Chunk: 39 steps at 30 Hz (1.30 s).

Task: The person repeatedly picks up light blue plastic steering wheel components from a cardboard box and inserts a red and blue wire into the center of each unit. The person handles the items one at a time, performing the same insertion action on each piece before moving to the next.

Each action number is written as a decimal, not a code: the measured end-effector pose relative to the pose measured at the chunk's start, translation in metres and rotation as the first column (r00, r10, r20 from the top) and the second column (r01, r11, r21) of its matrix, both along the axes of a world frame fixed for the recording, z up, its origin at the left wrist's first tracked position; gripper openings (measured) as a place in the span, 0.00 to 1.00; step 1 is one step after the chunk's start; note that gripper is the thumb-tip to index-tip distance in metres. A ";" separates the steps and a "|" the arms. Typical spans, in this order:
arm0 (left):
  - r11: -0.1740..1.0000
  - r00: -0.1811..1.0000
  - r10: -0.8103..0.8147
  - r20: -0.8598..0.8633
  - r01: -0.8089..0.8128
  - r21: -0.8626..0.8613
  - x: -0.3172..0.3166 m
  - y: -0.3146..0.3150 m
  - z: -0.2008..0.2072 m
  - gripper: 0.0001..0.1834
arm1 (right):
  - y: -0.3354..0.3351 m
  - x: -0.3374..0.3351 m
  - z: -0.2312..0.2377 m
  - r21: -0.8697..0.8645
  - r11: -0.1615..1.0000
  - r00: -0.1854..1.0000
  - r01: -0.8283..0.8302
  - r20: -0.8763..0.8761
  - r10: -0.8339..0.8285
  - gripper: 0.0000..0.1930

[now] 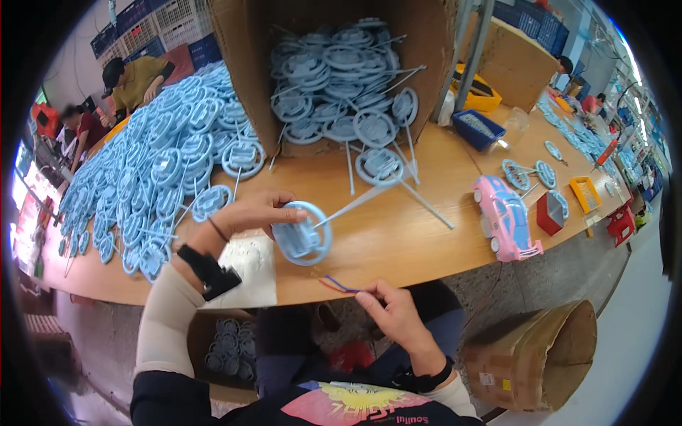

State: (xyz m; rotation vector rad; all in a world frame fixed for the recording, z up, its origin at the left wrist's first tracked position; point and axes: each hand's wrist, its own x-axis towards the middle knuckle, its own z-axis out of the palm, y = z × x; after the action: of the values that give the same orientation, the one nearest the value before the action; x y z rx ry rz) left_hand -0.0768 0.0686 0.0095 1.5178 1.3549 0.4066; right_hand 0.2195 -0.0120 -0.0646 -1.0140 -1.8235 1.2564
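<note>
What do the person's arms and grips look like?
Neither the left grip nor the right grip wears a glove. On the left are a black sleeve, a cream arm cover, a chunky black strap and a thin dark band. On the right are a pale arm cover and a black wristband.

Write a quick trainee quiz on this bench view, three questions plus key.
1. Pick one. The right hand pinches:
A) a yellow plastic tray
B) thin blue and red wires
C) a red-handled screwdriver
2. True or false: the pink-and-blue plastic toy car stands to the left of the right hand.
3. What does the left hand hold?

Key:
1. B
2. False; it stands to the right.
3. A light-blue, round plastic part.
</note>
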 end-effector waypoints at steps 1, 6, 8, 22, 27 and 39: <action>0.994 0.980 0.110 0.167 -0.105 -0.036 -0.001 -0.014 -0.014 0.19 | 0.001 -0.004 0.005 0.037 0.999 1.000 0.013 -0.018 -0.012 0.09; 0.897 0.738 0.407 0.537 -0.433 -0.086 0.033 -0.081 -0.044 0.15 | -0.002 -0.011 0.025 0.236 0.969 0.985 0.069 0.135 -0.103 0.08; 0.868 0.658 0.443 0.609 -0.484 -0.109 0.047 -0.093 -0.047 0.14 | -0.002 -0.010 0.033 0.238 0.969 0.964 0.063 0.238 -0.121 0.08; 0.836 0.534 0.461 0.708 -0.528 -0.147 0.062 -0.098 -0.064 0.13 | 0.007 0.005 0.044 0.293 0.956 0.948 -0.019 0.309 -0.076 0.08; 0.806 0.471 0.509 0.721 -0.554 -0.207 0.066 -0.100 -0.065 0.13 | 0.007 -0.001 0.036 0.310 0.949 0.967 -0.049 0.252 -0.033 0.08; 0.827 0.387 0.524 0.759 -0.444 -0.344 0.069 -0.108 -0.070 0.14 | 0.008 0.006 0.045 0.260 0.958 0.968 -0.120 0.244 0.055 0.07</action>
State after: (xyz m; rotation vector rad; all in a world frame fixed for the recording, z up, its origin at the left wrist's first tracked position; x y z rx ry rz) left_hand -0.0079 -0.0390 -0.0603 0.5854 0.9452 1.2676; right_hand 0.2250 -0.0043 -0.0192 -0.9668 -2.1754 0.9288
